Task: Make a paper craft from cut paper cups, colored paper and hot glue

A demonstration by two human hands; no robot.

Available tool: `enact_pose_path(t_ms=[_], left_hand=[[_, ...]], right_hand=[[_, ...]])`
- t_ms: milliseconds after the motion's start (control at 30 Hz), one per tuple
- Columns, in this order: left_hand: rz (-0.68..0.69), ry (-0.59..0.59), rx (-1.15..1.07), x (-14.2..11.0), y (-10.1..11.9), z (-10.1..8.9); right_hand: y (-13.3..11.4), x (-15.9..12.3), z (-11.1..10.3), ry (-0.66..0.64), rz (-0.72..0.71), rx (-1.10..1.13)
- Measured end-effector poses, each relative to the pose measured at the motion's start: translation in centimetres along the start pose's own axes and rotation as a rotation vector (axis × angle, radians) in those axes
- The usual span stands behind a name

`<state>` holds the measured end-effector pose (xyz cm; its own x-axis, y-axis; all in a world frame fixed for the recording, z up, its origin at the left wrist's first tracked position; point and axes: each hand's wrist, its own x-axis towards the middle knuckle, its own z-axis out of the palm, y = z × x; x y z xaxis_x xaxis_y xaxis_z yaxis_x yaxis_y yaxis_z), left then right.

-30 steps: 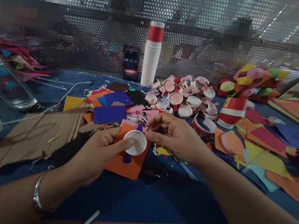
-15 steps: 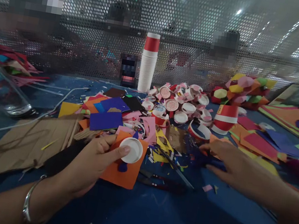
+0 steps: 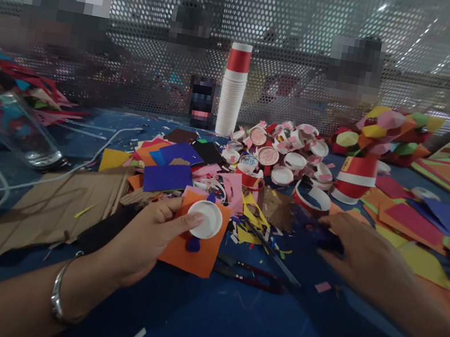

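My left hand (image 3: pixel 147 236) pinches an orange paper sheet (image 3: pixel 186 260), with its thumb pressing on a round white paper-cup base (image 3: pixel 209 224) lying on it. Small dark blue paper pieces (image 3: pixel 194 244) stick out above and below the base. To the right, my right hand (image 3: pixel 351 243) bends its fingers around something dark (image 3: pixel 322 235) low over the table; blur and shadow hide what it is. Red-handled thread snips (image 3: pixel 252 275) and a thin metal blade-like strip (image 3: pixel 278 259) lie between the hands. A red and white cut cup ring (image 3: pixel 311 198) sits just beyond my right hand.
A tall paper cup stack (image 3: pixel 232 94) stands behind a heap of cut cup bases (image 3: pixel 268 156). Cardboard (image 3: pixel 52 208), a white cable (image 3: pixel 91 159) and a tilted clear container (image 3: pixel 35 129) are at left. Coloured paper (image 3: pixel 408 218) lies right. People sit behind the perforated metal screen (image 3: pixel 141 49).
The view has shifted, moving most things slightly right and up. My left hand keeps its pinch on the sheet and base. My right hand stays low over the dark thing.
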<state>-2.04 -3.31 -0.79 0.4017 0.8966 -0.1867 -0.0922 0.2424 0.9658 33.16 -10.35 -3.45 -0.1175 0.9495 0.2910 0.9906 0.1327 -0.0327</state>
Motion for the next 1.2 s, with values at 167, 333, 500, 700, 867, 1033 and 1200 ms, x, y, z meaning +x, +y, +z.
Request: enact_pose_path(t_ms=[167,333,500,700,867,1033,1200], left_hand=[[-0.01,-0.029,-0.028,0.0,-0.2,-0.2],[-0.011,-0.079,-0.041,0.0,-0.3,-0.3],[-0.022,-0.125,-0.061,-0.1,-0.2,-0.2],[-0.017,-0.133,-0.016,-0.2,-0.3,-0.2],[-0.014,-0.15,0.008,-0.2,-0.3,-0.2],[-0.029,-0.151,0.012,-0.1,-0.3,-0.1],[-0.01,-0.155,0.015,-0.2,-0.3,-0.2]], right_hand=[[-2.2,-1.2,-1.6,0.141,0.177,0.101],[-5.3,-1.5,-2.4,0.192,0.048,0.325],[-7.5,-1.2,-3.0,0.191,-0.032,0.482],[-7.7,-2.0,-1.9,0.168,0.042,0.534],[-7.8,-2.0,-1.2,0.156,0.089,0.581],[-7.9,-1.7,-1.3,0.158,0.022,0.562],[-7.4,-2.2,-1.1,0.157,-0.077,0.431]])
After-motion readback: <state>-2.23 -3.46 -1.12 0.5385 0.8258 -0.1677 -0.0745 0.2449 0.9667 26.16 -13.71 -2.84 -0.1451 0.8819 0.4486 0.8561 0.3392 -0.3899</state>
